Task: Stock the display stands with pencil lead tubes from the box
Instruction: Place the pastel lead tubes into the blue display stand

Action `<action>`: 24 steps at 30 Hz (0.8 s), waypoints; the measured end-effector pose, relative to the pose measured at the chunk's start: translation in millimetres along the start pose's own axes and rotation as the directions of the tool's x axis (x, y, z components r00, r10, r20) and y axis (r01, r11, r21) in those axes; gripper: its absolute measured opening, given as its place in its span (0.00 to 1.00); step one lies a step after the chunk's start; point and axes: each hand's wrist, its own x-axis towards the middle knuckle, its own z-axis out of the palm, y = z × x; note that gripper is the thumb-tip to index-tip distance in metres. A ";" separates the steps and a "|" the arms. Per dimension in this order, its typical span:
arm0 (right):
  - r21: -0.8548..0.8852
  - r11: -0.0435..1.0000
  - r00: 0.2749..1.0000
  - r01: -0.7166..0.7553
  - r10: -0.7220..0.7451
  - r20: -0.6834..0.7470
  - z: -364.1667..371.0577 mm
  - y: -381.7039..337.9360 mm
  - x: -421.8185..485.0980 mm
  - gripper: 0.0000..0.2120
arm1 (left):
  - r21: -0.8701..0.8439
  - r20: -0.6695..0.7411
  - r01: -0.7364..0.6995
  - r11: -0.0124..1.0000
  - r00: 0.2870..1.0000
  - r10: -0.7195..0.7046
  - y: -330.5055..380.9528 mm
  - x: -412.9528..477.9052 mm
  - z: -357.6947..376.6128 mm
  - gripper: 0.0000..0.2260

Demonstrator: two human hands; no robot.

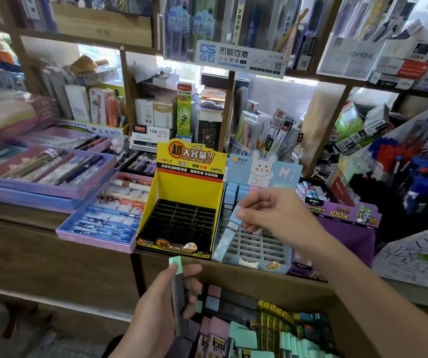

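While left hand (156,306) grips green-capped tube (176,265), right hand (280,215) pinches blue tube (229,228) at blue stand (286,174)'s left edge; next likely: align, slot.

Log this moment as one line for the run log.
right hand pinches blue tube over bunny stand | left hand holds green-capped tube above box | yellow stand slots empty

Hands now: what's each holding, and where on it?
Left hand grips a green-capped tube round its dark body. Right hand pinches a blue tube near its upper end, over the blue stand.
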 end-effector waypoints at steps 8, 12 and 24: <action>-0.220 0.969 0.971 0.112 -0.154 -0.184 -27.7 -8.6 22.4 0.05 | -0.065 0.030 0.032 0.997 0.999 -0.030 7.2 -5.3 5.9 0.24; -0.327 0.936 0.957 0.133 -0.208 -0.204 -29.3 -6.3 31.7 0.07 | -0.069 0.037 0.045 0.997 0.998 -0.043 5.3 -3.7 2.5 0.24; -0.460 0.879 0.956 0.127 -0.232 -0.180 -23.1 5.4 45.6 0.13 | -0.045 0.081 0.033 0.998 0.996 -0.029 -0.6 2.2 -4.4 0.23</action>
